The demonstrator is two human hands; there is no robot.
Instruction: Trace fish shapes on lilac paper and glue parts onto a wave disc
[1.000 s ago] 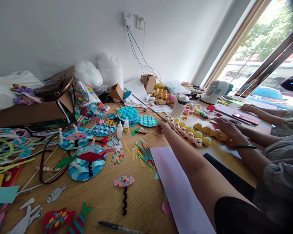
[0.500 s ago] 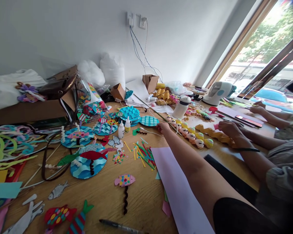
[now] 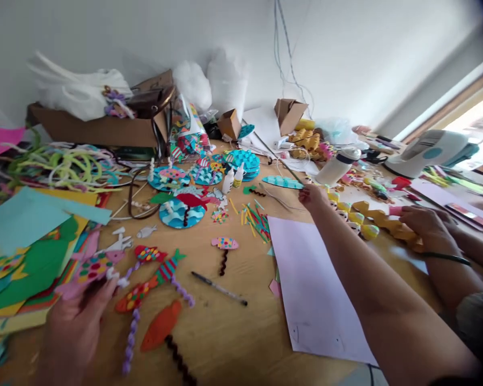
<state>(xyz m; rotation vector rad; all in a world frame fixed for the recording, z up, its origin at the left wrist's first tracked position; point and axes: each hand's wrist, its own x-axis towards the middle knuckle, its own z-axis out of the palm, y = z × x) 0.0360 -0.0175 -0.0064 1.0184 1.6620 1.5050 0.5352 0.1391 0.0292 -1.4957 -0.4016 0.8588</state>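
At the lower left, my left hand (image 3: 74, 329) has its thumb and fingers closed on a pink paper fish (image 3: 97, 268) with coloured dots. A white curl shows by the thumb tip. My right arm reaches far across the table, and my right hand (image 3: 314, 198) pinches the near right edge of a blue disc (image 3: 280, 183) with paler wavy bands. Between my hands lie a red dotted fish (image 3: 149, 253), a striped fish (image 3: 168, 269), an orange fish (image 3: 161, 326) on a dark curled stem, and a small pink fish (image 3: 225, 243).
A lilac sheet (image 3: 314, 279) lies under my right forearm, with a pen (image 3: 219, 289) to its left. Glue bottles (image 3: 227, 181) stand near stacked blue discs (image 3: 244, 161). Coloured sheets (image 3: 36, 214) cover the left side. A co-worker's hand (image 3: 424, 222) works beside yellow egg-carton strips (image 3: 380, 217).
The view has swung left and down. My left hand has come into view with the pink fish in it. My right hand stays at the blue disc's edge.
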